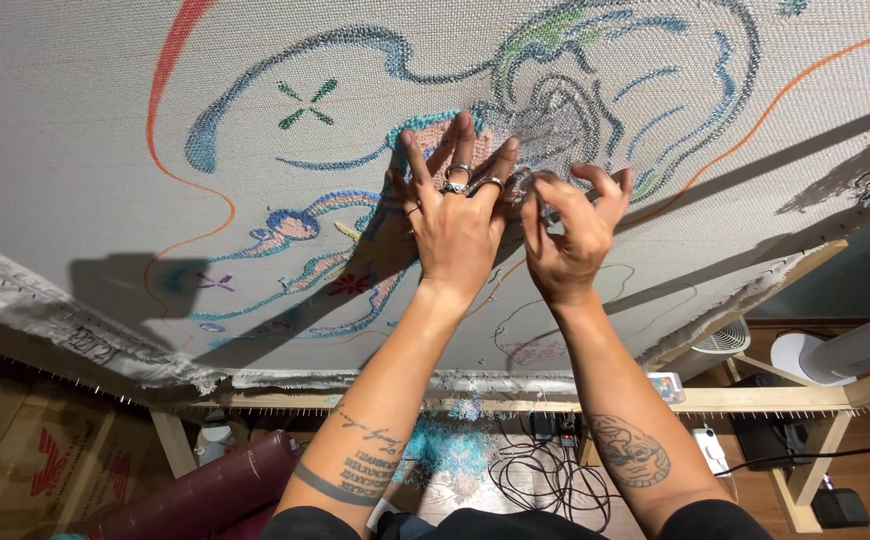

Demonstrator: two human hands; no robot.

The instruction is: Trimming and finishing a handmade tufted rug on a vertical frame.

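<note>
**Hands on stretched cloth**

The pale cloth fills the wooden frame, stitched with blue and orange lines. The left hand presses flat, fingers spread. The right hand pinches grey yarn beside it.

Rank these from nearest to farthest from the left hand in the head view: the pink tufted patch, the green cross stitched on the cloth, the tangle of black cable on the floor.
1. Pink tufted patch: under the left hand fingertips.
2. Green cross stitched on the cloth: up and to the left on the stretched cloth.
3. Tangle of black cable on the floor: below the wooden frame, between the forearms.
</note>
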